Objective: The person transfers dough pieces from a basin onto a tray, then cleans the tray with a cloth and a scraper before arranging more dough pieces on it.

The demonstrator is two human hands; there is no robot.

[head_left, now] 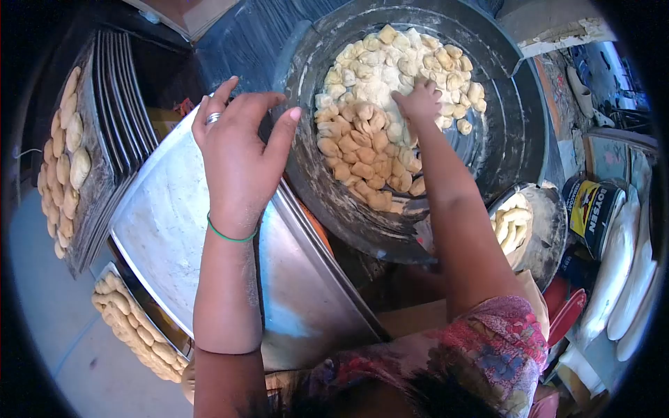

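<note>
Dough pieces lie heaped in a round black basin, the right hand touching them with fingers spread, while the left hand, its fingers apart, hovers above a metal tray beside the basin.

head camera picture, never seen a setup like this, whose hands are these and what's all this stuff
There is no machine here: a person wears the camera on their head, looking forward and down at their own bare hands. This is the only view.

The right hand reaches into a big dark basin, over pale dough pieces and whitish powder. Whether its fingers grip any is unclear. The left hand, with a ring and green wristband, is open and holds nothing.

Beside the basin is a metal tray; farther left, more dough pieces lie on stacked trays.
</note>
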